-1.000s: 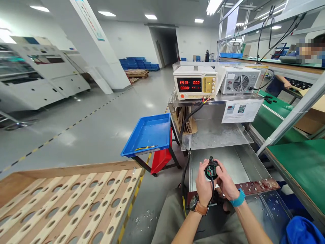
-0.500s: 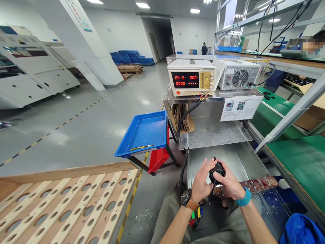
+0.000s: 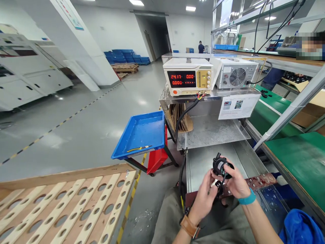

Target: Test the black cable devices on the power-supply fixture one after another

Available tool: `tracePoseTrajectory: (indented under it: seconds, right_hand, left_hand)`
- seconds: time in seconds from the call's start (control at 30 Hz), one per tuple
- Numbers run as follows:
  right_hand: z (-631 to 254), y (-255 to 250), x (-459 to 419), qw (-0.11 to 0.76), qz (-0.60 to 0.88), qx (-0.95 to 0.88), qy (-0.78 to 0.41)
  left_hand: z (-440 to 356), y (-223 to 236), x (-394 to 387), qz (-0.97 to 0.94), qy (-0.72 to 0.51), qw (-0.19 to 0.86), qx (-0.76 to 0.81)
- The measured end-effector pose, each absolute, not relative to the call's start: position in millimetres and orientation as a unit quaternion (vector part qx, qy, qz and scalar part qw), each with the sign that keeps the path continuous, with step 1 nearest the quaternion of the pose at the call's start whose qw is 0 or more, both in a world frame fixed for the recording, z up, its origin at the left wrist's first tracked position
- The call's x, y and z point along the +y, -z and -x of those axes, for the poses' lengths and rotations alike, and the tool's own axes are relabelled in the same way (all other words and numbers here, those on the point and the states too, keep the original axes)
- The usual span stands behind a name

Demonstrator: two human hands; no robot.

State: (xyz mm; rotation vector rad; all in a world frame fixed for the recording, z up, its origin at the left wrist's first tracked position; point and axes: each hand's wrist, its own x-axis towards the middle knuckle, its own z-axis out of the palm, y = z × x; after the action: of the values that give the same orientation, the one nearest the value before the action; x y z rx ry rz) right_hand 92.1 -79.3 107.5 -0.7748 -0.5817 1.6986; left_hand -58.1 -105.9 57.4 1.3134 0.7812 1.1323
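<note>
Factory floor behind, steel table at lower centre under a bench power supply reading 24.17. Right hand closed around a small black pump, raised over the table, likely for a better look. Left hand half curled, fingertips pinching its black lead, apparently to keep it clear. Blue tray at centre left.

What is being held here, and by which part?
The right hand grips a small black round pump-like unit around its body. The left hand pinches the black cable hanging from it, just below the unit.
</note>
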Motion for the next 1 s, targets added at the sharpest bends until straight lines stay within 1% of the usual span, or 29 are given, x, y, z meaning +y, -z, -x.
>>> tracePoseTrajectory:
  seconds: [0.13,0.23,0.3,0.4,0.53,0.63,0.7,0.87,0.93,1.0]
  right_hand:
    - [-103.0,-115.5,-62.5,0.548,0.315,-0.196,-0.749]
    - [-113.4,-102.1,-39.0,0.53,0.326,-0.204,-0.756]
    - [-121.2,-82.3,-19.1,0.508,0.345,-0.222,-0.758]
    - [-130.2,-41.1,12.2,0.457,0.394,-0.25,-0.757]
    - [-132.2,13.4,45.0,0.39,0.485,-0.284,-0.73]
    - [-130.2,43.0,56.4,0.35,0.499,-0.318,-0.726]
    - [-129.3,57.4,58.3,0.325,0.5,-0.326,-0.733]
    - [-129.9,80.6,56.8,0.276,0.529,-0.312,-0.739]
    - [-130.2,86.2,56.6,0.267,0.537,-0.304,-0.741]
    - [-130.2,90.6,56.6,0.262,0.54,-0.298,-0.743]
  left_hand:
    - [34.4,-42.3,-133.9,-0.516,-0.411,0.702,0.267]
    - [20.8,-30.7,-149.4,-0.427,-0.346,0.794,0.261]
    - [19.7,-24.3,-157.8,-0.347,-0.307,0.846,0.262]
    - [31.6,-23.9,-161.2,-0.263,-0.282,0.883,0.268]
    - [59.3,-42.5,-139.3,-0.178,-0.308,0.907,0.225]
    - [75.0,-52.8,-109.1,-0.214,-0.351,0.882,0.23]
    - [79.6,-50.1,-88.3,-0.273,-0.38,0.836,0.287]
    - [74.2,-17.0,-53.1,-0.409,-0.438,0.642,0.479]
    - [69.3,-2.2,-48.3,-0.426,-0.432,0.606,0.515]
    - [64.8,9.4,-47.2,-0.421,-0.419,0.61,0.525]
